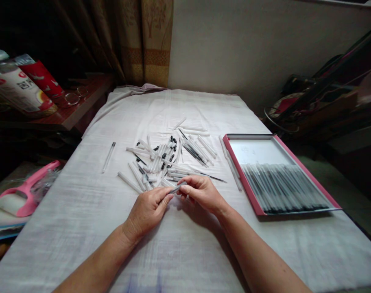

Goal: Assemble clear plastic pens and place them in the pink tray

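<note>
Both of my hands meet near the middle of the table over a white cloth [81,219]. My left hand [149,209] and my right hand [200,191] pinch the two ends of one clear pen barrel [177,188] between their fingertips. Just beyond them lies a loose heap of pen parts [167,158]: clear barrels, thin black refills and small black caps. One clear barrel [108,156] lies apart to the left. To the right sits a pink-edged tray [231,154] holding a row of several assembled pens [283,189].
A wooden shelf [78,108] at the left carries a labelled jar [14,87] and a red packet [42,77]. A pink-handled tool [27,191] lies lower left. Dark clutter [326,97] fills the right side, and a curtain [142,40] hangs behind.
</note>
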Demonstrator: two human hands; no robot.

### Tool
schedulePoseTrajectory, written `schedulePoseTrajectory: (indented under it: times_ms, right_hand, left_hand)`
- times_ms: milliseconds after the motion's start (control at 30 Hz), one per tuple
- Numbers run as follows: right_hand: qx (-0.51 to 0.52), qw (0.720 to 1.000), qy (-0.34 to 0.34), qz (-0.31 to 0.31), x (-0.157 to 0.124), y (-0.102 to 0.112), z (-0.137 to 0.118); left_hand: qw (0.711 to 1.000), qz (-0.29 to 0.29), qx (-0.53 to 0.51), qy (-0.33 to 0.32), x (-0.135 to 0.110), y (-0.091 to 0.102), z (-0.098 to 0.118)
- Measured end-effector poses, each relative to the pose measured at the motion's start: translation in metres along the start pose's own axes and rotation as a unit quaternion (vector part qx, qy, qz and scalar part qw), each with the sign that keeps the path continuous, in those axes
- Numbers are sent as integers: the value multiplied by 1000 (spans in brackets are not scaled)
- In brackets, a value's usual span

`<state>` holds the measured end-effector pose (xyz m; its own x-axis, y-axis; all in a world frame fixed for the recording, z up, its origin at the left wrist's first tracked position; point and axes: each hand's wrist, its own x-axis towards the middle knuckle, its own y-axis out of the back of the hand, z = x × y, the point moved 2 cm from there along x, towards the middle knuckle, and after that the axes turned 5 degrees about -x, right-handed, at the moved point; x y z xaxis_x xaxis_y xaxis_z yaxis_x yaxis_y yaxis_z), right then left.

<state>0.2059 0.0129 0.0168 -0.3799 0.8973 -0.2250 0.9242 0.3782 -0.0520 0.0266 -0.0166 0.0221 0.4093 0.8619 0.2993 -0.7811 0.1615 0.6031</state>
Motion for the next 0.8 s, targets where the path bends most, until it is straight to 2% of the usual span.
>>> schedulePoseTrajectory:
  times_ms: [267,533,667,800]
  right_hand:
    - [-9,1000,3,-9,-1,1,-8]
    - [20,996,84,32,1,-3,-12]
    - [36,983,124,129,1,13,-19]
    - [25,940,174,291,-11,58,-38]
  left_hand:
    - [1000,1,-22,8,5,-2,2]
    - [997,10,-62,34,10,0,-4]
    - [997,37,-39,51,8,5,-14]
    - [995,67,-34,67,7,8,-17]
